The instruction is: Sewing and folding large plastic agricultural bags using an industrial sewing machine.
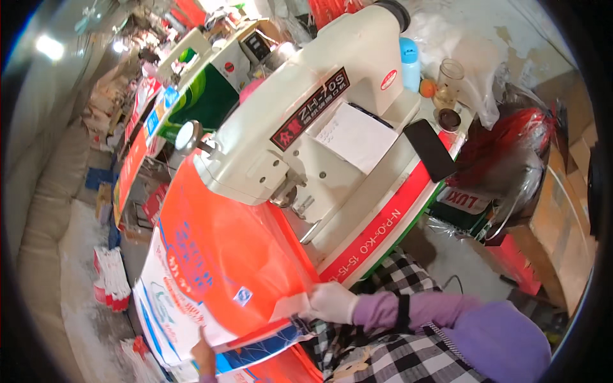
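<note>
A large orange-and-white printed sack (223, 255) lies across the front of a beige industrial sewing machine (274, 115), its top edge close under the needle area (300, 204). My right hand (332, 303), in a white glove, is closed on the sack's near right edge. On the white lower part of the sack rests my left hand (203, 354), one finger stretched out along the surface; its other fingers are hard to make out. Below the orange sack, a blue printed sack (255, 351) and more orange material show.
On the machine bed lie a white paper (354, 137) and a black phone (429, 150). Behind stand a blue bottle (409, 64), a glass jar (449, 83) and an orange fruit (427, 88). Cardboard boxes (555, 217) and red stringy material (511, 140) are at right; bundled sacks (112, 277) lie left.
</note>
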Demonstrator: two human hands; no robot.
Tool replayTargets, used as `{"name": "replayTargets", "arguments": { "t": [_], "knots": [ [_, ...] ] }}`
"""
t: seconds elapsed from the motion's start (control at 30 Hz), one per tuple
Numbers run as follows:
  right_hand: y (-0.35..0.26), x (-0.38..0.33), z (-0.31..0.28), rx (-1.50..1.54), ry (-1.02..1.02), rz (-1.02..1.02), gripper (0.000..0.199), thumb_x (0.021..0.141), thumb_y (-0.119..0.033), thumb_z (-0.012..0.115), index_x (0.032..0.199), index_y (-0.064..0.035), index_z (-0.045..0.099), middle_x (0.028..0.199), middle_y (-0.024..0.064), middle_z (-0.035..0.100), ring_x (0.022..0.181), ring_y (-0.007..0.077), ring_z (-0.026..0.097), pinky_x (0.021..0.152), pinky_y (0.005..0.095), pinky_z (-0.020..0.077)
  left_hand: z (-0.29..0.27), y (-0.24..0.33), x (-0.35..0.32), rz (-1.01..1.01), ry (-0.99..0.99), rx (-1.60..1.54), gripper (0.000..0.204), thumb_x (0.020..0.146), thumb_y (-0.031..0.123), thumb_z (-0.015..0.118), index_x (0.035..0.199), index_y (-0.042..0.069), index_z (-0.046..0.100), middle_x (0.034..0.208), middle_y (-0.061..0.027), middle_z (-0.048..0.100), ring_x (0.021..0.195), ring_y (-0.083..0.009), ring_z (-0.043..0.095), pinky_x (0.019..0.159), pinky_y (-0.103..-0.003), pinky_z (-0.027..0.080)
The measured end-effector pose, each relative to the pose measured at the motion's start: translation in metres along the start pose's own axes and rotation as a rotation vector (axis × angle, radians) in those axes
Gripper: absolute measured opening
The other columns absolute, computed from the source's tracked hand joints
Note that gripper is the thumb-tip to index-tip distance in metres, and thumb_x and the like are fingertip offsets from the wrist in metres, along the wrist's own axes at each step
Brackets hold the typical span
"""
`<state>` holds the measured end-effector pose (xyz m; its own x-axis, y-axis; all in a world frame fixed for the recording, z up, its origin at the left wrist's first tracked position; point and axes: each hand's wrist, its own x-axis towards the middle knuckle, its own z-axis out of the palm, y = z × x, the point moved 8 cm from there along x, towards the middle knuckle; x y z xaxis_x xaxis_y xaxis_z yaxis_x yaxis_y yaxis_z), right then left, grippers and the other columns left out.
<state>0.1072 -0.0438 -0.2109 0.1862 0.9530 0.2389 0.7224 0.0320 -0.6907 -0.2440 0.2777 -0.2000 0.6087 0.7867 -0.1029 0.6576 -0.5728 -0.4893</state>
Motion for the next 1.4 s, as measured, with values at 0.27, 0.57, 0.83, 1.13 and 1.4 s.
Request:
{"name": "replayTargets", "arguments": {
  "t": [0.27, 0.57, 0.83, 1.13, 1.4],
  "knots": [
    [-0.057, 0.026, 0.016, 0.144, -0.599, -0.234, 0.042, 0.083, -0.040, 0.064, 0.095, 0.0005, 0.069, 0.100, 0.0245, 0.065, 0.092, 0.0390, 0.065, 0.080, 0.0480, 0.0511, 0.095, -0.094, -0.084, -0.814, -0.015, -1.142, 0.058, 0.086, 0.005, 0.049, 0.142, 0.021, 0.047, 0.109, -0.0137, 0.063, 0.073, -0.0292, 0.066, 0.058, -0.045, 0.052],
    [-0.206, 0.033, 0.147, -0.076, -0.823, -0.672, 0.041, 0.077, -0.040, 0.061, 0.107, -0.0127, 0.071, 0.124, 0.0106, 0.061, 0.126, 0.0321, 0.046, 0.097, 0.0488, 0.0395, 0.002, 0.130, -0.203, -0.875, 0.250, -2.543, 0.063, 0.092, 0.054, 0.054, 0.140, 0.014, 0.044, 0.140, -0.0080, 0.048, 0.127, -0.0282, 0.049, 0.094, -0.048, 0.047],
    [-0.047, 0.244, -0.062, 0.045, 0.260, -0.203, 0.049, 0.082, -0.048, 0.064, 0.110, -0.0078, 0.061, 0.110, 0.0178, 0.061, 0.103, 0.0330, 0.058, 0.092, 0.0422, 0.0441, -0.018, 0.138, -0.209, -0.820, 0.345, -2.405, 0.043, 0.100, 0.029, 0.053, 0.139, 0.015, 0.042, 0.131, -0.0078, 0.054, 0.119, -0.0267, 0.056, 0.088, -0.042, 0.054],
    [0.079, 0.213, 0.047, 0.009, 0.051, -0.006, 0.048, 0.090, -0.026, 0.059, 0.135, -0.0115, 0.055, 0.126, 0.0160, 0.063, 0.118, 0.0296, 0.058, 0.103, 0.0379, 0.0419, 0.008, 0.211, -0.220, -1.286, 0.055, -2.378, 0.035, 0.102, 0.033, 0.048, 0.127, 0.008, 0.052, 0.105, -0.0083, 0.067, 0.088, -0.0218, 0.067, 0.071, -0.041, 0.056],
    [-0.121, 0.172, 0.113, 0.114, 0.028, -0.498, 0.028, 0.091, -0.007, 0.049, 0.111, -0.0065, 0.070, 0.103, 0.0107, 0.072, 0.097, 0.0226, 0.069, 0.084, 0.0356, 0.0541, 0.033, 0.075, -0.419, -1.299, 0.669, -2.172, 0.035, 0.101, 0.031, 0.049, 0.117, 0.002, 0.058, 0.112, -0.0077, 0.065, 0.096, -0.0176, 0.065, 0.086, -0.036, 0.053]
  ]
}}
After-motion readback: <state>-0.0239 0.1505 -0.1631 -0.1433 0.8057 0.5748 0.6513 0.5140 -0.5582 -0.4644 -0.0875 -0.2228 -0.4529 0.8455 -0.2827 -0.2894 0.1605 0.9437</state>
